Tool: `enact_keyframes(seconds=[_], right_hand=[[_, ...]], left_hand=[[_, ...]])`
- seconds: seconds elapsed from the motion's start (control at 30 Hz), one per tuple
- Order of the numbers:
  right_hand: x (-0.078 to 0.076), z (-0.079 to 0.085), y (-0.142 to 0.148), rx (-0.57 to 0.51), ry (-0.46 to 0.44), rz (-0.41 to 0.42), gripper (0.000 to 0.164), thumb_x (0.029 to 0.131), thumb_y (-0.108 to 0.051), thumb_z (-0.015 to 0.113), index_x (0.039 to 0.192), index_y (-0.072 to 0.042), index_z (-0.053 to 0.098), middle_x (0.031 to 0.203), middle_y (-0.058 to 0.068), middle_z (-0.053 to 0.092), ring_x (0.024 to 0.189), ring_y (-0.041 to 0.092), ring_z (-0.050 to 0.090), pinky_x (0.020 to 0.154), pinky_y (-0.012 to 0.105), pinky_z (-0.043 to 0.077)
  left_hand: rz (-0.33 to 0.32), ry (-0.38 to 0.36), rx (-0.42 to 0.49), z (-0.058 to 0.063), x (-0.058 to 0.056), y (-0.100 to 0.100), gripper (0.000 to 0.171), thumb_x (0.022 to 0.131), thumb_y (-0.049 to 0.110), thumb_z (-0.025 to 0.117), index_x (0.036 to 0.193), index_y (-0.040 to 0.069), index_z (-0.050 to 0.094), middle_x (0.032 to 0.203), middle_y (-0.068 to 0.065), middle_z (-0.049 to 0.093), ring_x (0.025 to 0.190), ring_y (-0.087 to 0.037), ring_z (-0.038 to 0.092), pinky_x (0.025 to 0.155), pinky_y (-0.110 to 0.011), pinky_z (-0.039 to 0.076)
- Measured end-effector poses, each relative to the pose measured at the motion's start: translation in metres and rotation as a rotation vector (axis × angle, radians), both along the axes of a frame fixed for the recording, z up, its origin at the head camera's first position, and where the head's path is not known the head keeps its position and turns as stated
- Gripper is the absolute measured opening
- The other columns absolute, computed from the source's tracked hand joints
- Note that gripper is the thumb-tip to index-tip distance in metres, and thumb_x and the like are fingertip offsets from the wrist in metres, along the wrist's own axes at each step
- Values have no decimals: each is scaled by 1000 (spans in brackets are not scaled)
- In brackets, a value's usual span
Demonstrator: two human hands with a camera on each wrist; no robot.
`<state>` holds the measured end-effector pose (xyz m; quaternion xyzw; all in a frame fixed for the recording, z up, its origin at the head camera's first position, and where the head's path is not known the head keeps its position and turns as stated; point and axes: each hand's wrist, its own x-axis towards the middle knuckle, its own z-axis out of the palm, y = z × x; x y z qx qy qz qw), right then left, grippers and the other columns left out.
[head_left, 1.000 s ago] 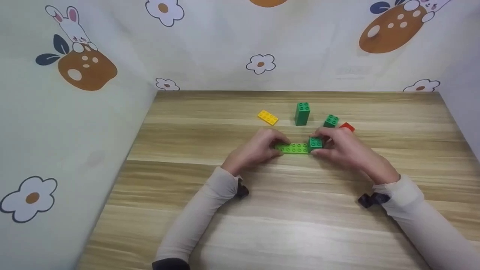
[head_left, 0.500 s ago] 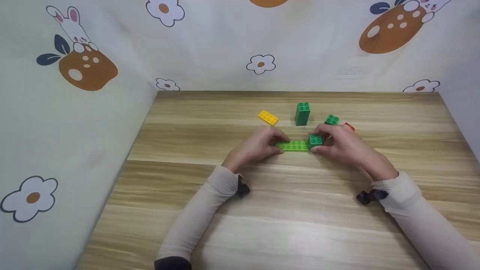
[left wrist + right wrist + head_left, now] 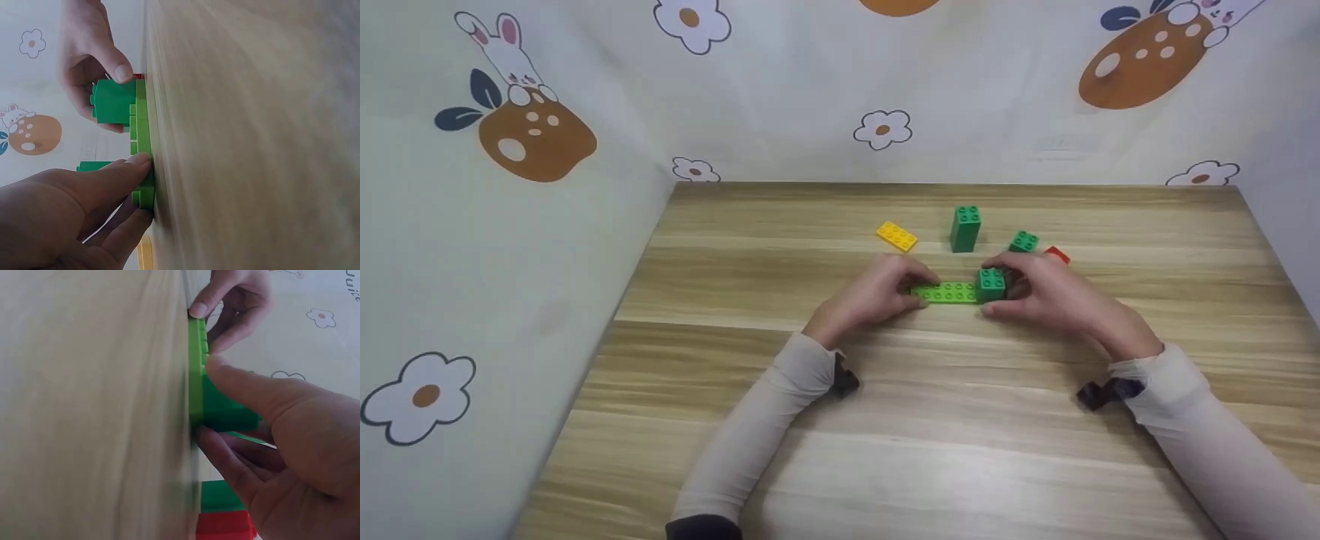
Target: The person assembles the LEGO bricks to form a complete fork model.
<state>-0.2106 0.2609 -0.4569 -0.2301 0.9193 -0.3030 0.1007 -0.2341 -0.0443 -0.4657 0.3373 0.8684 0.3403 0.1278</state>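
A lime green plate (image 3: 949,293), long and studded, lies on the wooden table in the head view. My left hand (image 3: 877,291) pinches its left end, thumb on the near side. On the plate's right end sits a dark green block (image 3: 991,285) with studs on top. My right hand (image 3: 1046,296) holds this block between thumb and fingers. In the right wrist view, the right thumb (image 3: 230,374) lies along the block's side and a fingertip is right at the plate's end. The left wrist view shows the block's base down against the plate, its far side hidden.
Behind the hands stand a tall dark green block (image 3: 965,229) and a smaller green brick (image 3: 1024,241). A red piece (image 3: 1057,256) shows partly past the right hand. A yellow plate (image 3: 896,235) lies to the left. Patterned walls (image 3: 780,105) border the table.
The lime plate and green block shifted slightly away from the person, then stayed nearly in place. The right hand has changed its hold on the block a little; the left keeps its pinch.
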Motion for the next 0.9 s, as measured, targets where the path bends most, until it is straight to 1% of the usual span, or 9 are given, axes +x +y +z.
enact_keyframes(seconds=[0.13,0.27,0.37,0.43,0.5,0.57,0.7,0.8,0.9], right_hand=[[-2,8,9,-41,26,24,69,91,-44,88,143,-6,66,117,8,77,105,23,76,92,43,65],[-4,18,19,-112,48,46,58,95,-30,86,142,-2,66,119,12,78,102,18,77,87,26,65],[-5,26,27,-125,83,0,49,97,-19,84,140,-2,68,118,13,79,100,13,75,85,14,60],[-7,32,33,-113,114,-43,45,97,-13,83,138,-2,69,116,13,79,99,14,75,85,12,58],[-8,36,39,-76,147,-84,42,97,-9,82,137,-3,71,116,13,79,101,18,74,87,18,59],[-10,39,46,-41,169,-98,42,97,-8,81,136,-1,70,119,17,78,105,27,73,92,31,61],[-13,43,58,32,107,-127,49,95,-10,83,139,2,66,131,26,71,118,41,67,101,60,57],[-14,43,63,73,29,-135,54,93,-13,85,140,3,64,134,28,69,122,44,65,105,65,54],[-14,40,64,96,-4,-123,52,92,-13,86,137,4,66,129,26,71,119,42,67,103,63,56]], left_hand=[[-3,10,1,-1,0,1,36,94,7,84,130,9,78,131,-6,79,122,-17,73,111,-31,56],[-8,6,12,-1,0,0,36,94,6,83,130,7,78,130,-7,79,122,-18,73,112,-32,56],[-5,0,20,-1,0,0,35,94,6,83,129,7,78,129,-7,79,123,-18,73,113,-33,56],[-2,-2,20,0,0,-1,36,94,6,83,129,7,78,130,-7,79,123,-18,72,113,-33,55],[-2,-4,22,0,0,-1,36,94,6,83,129,8,78,130,-7,79,124,-18,72,114,-33,55],[-3,-7,24,0,0,-1,36,94,6,83,130,8,78,130,-7,79,124,-18,72,114,-33,55],[-1,-19,31,-1,1,-2,35,95,5,83,129,8,78,131,-6,79,124,-17,72,114,-33,55],[3,-28,32,-1,1,-2,35,95,6,83,130,8,78,130,-6,79,124,-16,72,114,-32,55],[8,-32,27,-1,1,-1,35,95,7,83,130,10,78,130,-4,79,123,-15,72,114,-32,55]])
